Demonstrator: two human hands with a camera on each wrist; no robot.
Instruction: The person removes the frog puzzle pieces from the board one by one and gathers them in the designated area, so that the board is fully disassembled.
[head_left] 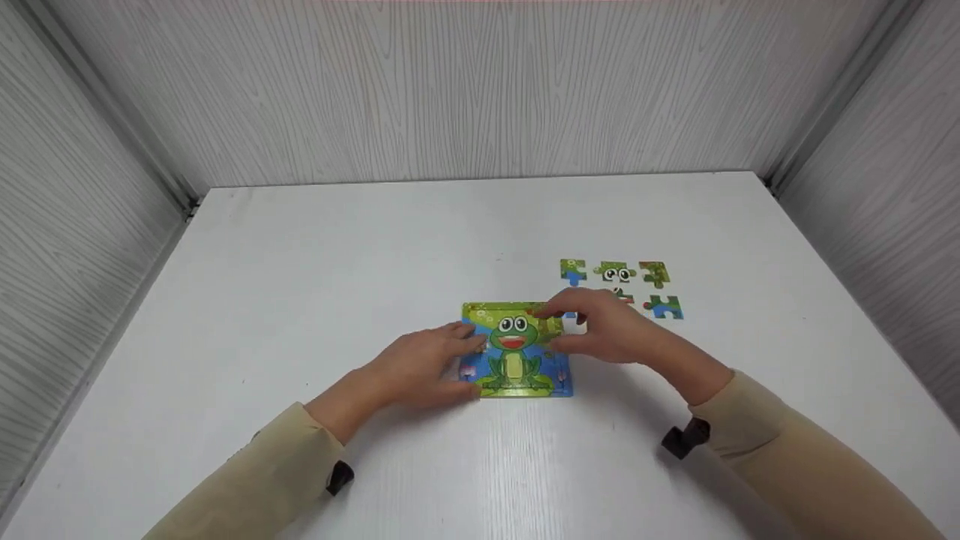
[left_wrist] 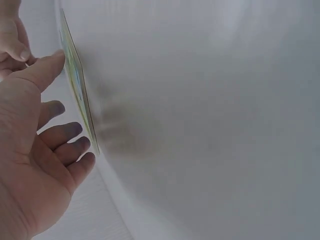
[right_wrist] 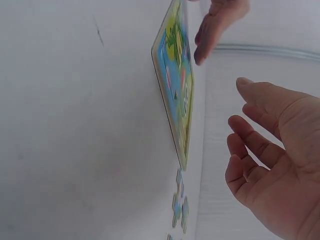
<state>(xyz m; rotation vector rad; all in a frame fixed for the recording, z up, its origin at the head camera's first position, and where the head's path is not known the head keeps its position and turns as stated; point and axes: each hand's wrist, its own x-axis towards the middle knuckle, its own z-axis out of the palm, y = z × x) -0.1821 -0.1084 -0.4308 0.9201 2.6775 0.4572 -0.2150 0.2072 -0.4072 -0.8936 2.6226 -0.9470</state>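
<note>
A square frog puzzle board (head_left: 514, 366) lies flat on the white table, its green frog on a blue and green background. My left hand (head_left: 424, 367) rests along the board's left side, thumb near the lower edge and fingers spread over the upper left. Above the board's right side hovers my right hand (head_left: 611, 330), thumb and fingers apart. The right wrist view shows that hand (right_wrist: 280, 150) with nothing between its fingertips, away from the board (right_wrist: 172, 85). Several loose puzzle pieces, among them one with frog eyes (head_left: 615, 271), lie beyond it, some partly hidden by my right hand.
A corner piece (head_left: 574, 268), a greenish piece (head_left: 655, 273) and a blue-green piece (head_left: 665, 306) lie flat at the back right of the table (head_left: 337, 255). Pale wood-grain panels (head_left: 450, 90) enclose the back and both sides.
</note>
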